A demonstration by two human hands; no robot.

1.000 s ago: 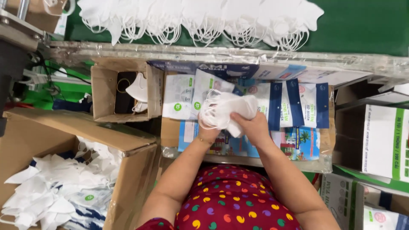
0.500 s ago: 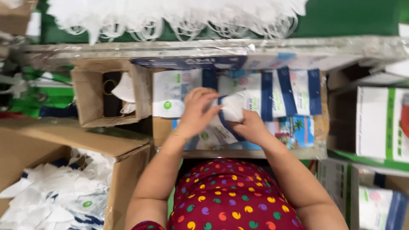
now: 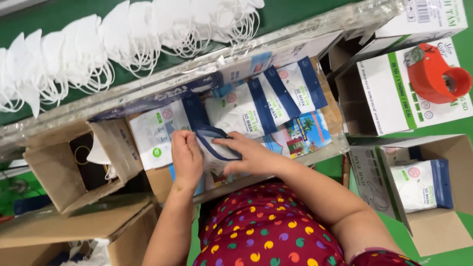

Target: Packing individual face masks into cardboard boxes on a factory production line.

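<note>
From the head camera, both hands meet over a blue-edged white pouch (image 3: 215, 148) lying on the stack of printed pouches on the desk (image 3: 315, 152), just in front of the person's chest. The left hand (image 3: 187, 156) pins the pouch's left side, its grip pressed together on the near edge with fingers curled over the rim. The right hand (image 3: 246, 155) reaches in from the right, its fingers pushed into the pouch's mouth; whether that grip pinches anything inside cannot be told.

Around the pouch, more white-and-blue pouches (image 3: 266, 101) fan out, overlapping one another, with a colourful printed sheet (image 3: 303, 133) under their right end. A clear plastic-wrapped rail (image 3: 162, 81) runs slantwise just beyond them, and past it a row of white masks (image 3: 98, 44) with ear loops lies on the green belt (image 3: 290, 10).

To the left, an open brown carton (image 3: 59, 167) stands close by the left wrist. To the right, white printed boxes (image 3: 404, 93) crowd in, one bearing a red tape dispenser (image 3: 436, 74), and a lower open carton (image 3: 443, 221) holds a filled pouch (image 3: 423, 184).
</note>
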